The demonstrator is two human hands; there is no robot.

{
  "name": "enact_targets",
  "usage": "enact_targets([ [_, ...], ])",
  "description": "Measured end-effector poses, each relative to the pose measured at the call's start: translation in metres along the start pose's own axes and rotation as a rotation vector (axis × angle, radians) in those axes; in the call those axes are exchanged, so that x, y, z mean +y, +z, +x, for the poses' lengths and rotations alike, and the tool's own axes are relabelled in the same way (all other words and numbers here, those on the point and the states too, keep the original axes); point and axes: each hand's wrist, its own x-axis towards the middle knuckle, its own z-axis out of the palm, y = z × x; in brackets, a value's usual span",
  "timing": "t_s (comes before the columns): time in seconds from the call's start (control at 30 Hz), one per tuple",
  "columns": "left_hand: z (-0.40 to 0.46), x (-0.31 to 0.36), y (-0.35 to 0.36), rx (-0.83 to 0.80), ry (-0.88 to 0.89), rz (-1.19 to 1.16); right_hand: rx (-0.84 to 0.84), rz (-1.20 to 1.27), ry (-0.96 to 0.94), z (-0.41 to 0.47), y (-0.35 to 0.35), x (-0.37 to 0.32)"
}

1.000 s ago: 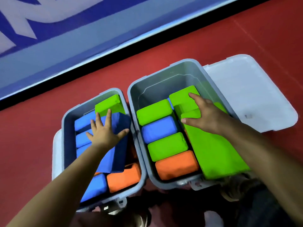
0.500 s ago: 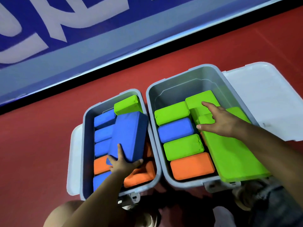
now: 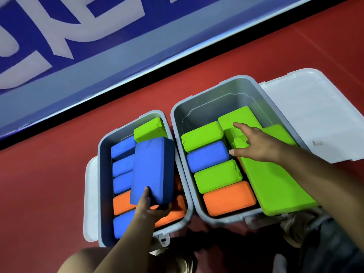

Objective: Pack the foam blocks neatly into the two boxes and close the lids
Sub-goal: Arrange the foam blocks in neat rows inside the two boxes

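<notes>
Two grey boxes stand side by side on the red floor. In the left box [image 3: 102,174] blue, orange and green foam blocks are packed, and a large blue block [image 3: 152,168] lies tilted on top of them. My left hand [image 3: 149,207] grips its near end, thumb on top. The right box [image 3: 177,119] holds green, blue and orange blocks in a row. A long green block [image 3: 275,186] slants over that box's right rim. My right hand [image 3: 256,144] rests on its far end with fingers straight, the forefinger reaching a further green block [image 3: 242,117].
The right box's white lid [image 3: 315,115] lies open on the floor to the right. The left box's lid [image 3: 90,198] sticks out on its left side. A blue and white banner wall [image 3: 98,56] runs along the floor's far edge. My knees are at the bottom.
My left hand slid from the top of the large blue block down to its near end and took hold of it. My right hand's fingers spread out more. The camera tilted up.
</notes>
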Motion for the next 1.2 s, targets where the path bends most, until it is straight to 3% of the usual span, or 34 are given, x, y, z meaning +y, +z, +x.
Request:
enact_targets([
  [0.17,-0.01,0.022,-0.005,-0.033,0.078,0.013,0.002,-0.005,0.001,-0.002,-0.002,-0.001],
  [0.27,-0.021,0.037,0.013,0.009,0.524,0.213,0.002,0.007,0.008,-0.003,-0.002,0.0],
  [0.33,-0.04,0.043,0.035,-0.05,0.834,0.342,0.0,0.015,0.007,-0.003,-0.003,-0.001],
  [0.5,-0.079,0.056,0.118,-0.101,1.443,0.982,0.016,0.024,0.019,-0.005,-0.008,-0.001],
  [0.67,-0.079,0.053,0.185,0.049,1.833,1.851,0.024,0.056,0.018,-0.01,-0.013,-0.003],
  [0.77,-0.065,0.051,0.209,0.158,1.824,2.066,0.021,0.074,0.025,-0.014,-0.017,-0.003],
  [0.9,-0.045,0.044,0.228,0.182,1.696,2.243,0.037,0.099,0.038,-0.016,-0.023,-0.001],
  [1.1,-0.01,0.026,0.241,0.166,1.491,2.367,0.013,0.135,0.047,-0.02,-0.024,0.001],
  [1.2,-0.003,0.008,0.245,0.155,1.298,2.347,0.018,0.155,0.049,-0.019,-0.024,0.002],
])
